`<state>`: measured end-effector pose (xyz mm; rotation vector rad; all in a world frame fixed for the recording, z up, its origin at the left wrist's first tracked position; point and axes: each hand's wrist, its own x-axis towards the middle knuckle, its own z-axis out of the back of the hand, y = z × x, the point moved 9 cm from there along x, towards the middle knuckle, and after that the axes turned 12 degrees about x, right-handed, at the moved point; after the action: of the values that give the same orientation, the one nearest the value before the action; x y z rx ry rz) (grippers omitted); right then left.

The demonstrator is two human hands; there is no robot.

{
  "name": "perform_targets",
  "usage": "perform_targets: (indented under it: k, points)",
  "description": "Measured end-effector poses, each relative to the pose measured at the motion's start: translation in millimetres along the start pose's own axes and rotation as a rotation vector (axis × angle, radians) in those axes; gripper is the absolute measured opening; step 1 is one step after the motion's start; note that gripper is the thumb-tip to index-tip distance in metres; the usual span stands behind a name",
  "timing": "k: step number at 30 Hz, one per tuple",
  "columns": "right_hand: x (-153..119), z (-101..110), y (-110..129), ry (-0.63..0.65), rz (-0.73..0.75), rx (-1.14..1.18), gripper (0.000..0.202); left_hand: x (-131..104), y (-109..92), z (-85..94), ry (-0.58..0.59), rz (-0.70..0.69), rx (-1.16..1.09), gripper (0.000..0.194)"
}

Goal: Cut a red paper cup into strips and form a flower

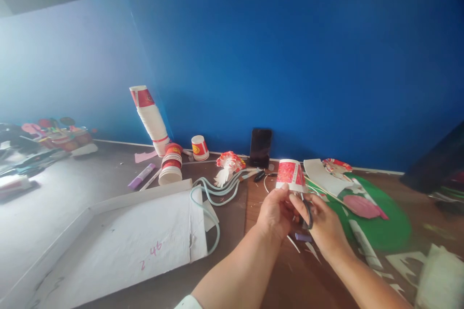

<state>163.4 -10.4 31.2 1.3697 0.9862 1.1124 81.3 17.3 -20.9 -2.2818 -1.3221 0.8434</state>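
Observation:
A red and white paper cup (289, 174) is held upside down over the brown tabletop, its closed end up. My left hand (277, 210) grips it low at the rim, thumb against the side. In my right hand (322, 219) are scissors with dark handles (308, 213); their blades reach toward the cup's rim and are mostly hidden by my fingers. Under the hands lie a small purple cap (303, 237) and thin white paper scraps.
A leaning stack of paper cups (154, 123), another cup (199, 147) and a phone (260, 147) stand by the blue partition (290, 58). A white box lid (145, 246) lies left, a pale blue cable (217, 198) beside it. Right is a green round mat (393, 224) with paper pieces.

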Motion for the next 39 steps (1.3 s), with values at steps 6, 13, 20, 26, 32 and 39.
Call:
perform_targets:
  k: [6,13,20,26,32,39]
  points:
    - [-4,-13,-12,0.122,-0.045,-0.038,0.03,1,-7,6.5,-0.005,0.019,-0.018,0.029]
    - [-16,-23,7,0.161,0.095,-0.25,0.032,0,-18,11.6,-0.087,-0.059,-0.136,0.023]
    - [-16,-18,9,0.111,0.12,-0.323,0.032,-4,-18,7.4,-0.086,-0.075,-0.106,0.026]
    - [-15,-18,11,0.105,0.154,-0.35,0.032,-6,-16,6.5,-0.107,-0.057,-0.103,0.027]
    - [-16,-18,14,0.1,0.168,-0.365,0.032,-6,-17,5.7,-0.096,-0.094,-0.136,0.022]
    - [-16,-18,15,0.094,0.212,-0.367,0.034,-9,-18,2.3,-0.104,-0.079,-0.111,0.026]
